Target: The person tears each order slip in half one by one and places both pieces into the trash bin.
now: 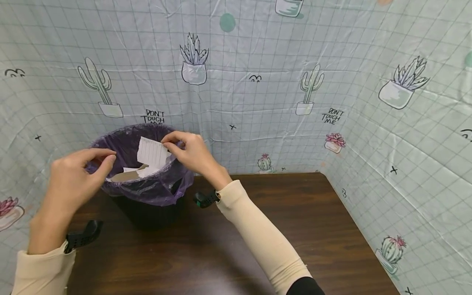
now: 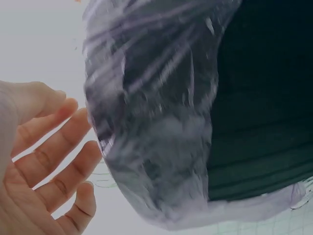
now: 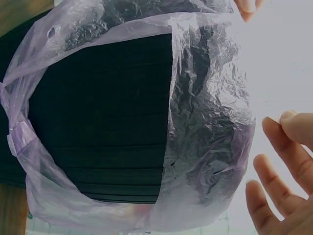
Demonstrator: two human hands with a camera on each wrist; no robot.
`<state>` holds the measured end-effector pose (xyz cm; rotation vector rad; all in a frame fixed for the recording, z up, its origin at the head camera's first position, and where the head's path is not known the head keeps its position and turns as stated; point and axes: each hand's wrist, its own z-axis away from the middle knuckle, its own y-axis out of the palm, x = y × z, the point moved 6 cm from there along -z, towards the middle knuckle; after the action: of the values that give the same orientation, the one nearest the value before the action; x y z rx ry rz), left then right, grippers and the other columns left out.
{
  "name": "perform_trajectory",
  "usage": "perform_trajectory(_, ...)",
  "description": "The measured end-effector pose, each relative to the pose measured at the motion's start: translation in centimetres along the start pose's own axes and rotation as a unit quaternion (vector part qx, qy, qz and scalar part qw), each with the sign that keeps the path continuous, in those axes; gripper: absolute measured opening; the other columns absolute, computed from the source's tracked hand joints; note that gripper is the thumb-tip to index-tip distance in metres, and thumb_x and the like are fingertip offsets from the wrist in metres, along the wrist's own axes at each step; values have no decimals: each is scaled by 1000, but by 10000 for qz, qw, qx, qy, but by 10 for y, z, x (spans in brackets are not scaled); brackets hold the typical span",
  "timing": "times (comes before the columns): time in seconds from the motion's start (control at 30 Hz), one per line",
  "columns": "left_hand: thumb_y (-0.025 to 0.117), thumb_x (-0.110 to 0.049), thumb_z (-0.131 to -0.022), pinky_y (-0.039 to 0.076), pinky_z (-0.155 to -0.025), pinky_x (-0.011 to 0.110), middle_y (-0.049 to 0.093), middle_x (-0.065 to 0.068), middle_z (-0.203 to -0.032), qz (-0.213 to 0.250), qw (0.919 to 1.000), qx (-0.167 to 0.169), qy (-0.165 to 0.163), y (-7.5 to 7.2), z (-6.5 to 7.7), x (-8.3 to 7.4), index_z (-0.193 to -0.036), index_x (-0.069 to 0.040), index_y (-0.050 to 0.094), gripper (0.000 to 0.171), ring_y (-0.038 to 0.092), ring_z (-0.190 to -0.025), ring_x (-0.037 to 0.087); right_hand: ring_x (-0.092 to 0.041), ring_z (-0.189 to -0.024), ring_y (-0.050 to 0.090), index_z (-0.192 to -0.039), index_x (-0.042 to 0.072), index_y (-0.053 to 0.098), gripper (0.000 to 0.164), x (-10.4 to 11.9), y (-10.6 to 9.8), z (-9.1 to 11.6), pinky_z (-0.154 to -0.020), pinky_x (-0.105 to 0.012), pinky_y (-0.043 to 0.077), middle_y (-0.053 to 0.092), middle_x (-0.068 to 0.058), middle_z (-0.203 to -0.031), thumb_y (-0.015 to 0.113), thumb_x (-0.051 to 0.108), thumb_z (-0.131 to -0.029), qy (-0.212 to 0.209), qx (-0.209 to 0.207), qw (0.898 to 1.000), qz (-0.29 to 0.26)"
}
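Observation:
A piece of torn lined white paper stands tilted over the mouth of a black trash bin. Its upper right corner meets the thumb and index fingertips of my right hand, which pinch it. My left hand hovers at the bin's left rim, thumb and index close together, with nothing visible between them. In the left wrist view its other fingers spread loosely beside the purple plastic liner. More white paper scraps and a brownish piece lie inside the bin.
The bin stands on a dark wooden table, toward its back left. Behind it and on both sides hangs a grid-patterned curtain with printed cacti. The liner folds down over the rim, with a gathered knot on one side.

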<state>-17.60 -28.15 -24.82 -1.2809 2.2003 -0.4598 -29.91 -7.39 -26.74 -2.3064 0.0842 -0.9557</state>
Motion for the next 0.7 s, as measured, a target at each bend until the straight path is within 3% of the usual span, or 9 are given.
perform_trajectory(0.2,77,-3,-82,35,-67,12,73,13,-79,253,9990,-197,322,2,2,-17,-97,-2,79,15,39,-80,-23,-13,-95,69,-113,10,76,17,1,0,1,-91,-22,53,77,-3,-109,64,18,-103,3,8,10000,-10)
perform_trajectory(0.33,78,-1,-81,37,-69,7,73,10,-78,579,9972,-275,377,4,5,-27,-97,-4,80,16,43,-76,-21,-14,-101,69,-111,9,76,16,-1,-5,7,-100,-31,53,77,-4,-108,65,18,-102,31,-302,9994,-161)
perform_trajectory(0.53,80,3,-78,39,-64,5,72,6,-78,1030,9934,-331,373,10,13,-42,-99,-5,80,23,49,-68,-14,-17,-105,69,-109,7,76,17,-4,-18,29,-101,-40,53,76,-6,-109,65,15,-100,48,-934,9938,-601)
perform_trajectory(0.7,80,6,-77,46,-65,6,74,6,-80,1339,9902,-218,325,19,21,-59,-102,-5,80,26,55,-71,-13,-18,-106,68,-110,7,76,18,-8,-25,52,-98,-42,53,76,-6,-109,66,16,-99,51,-1165,9908,-684)
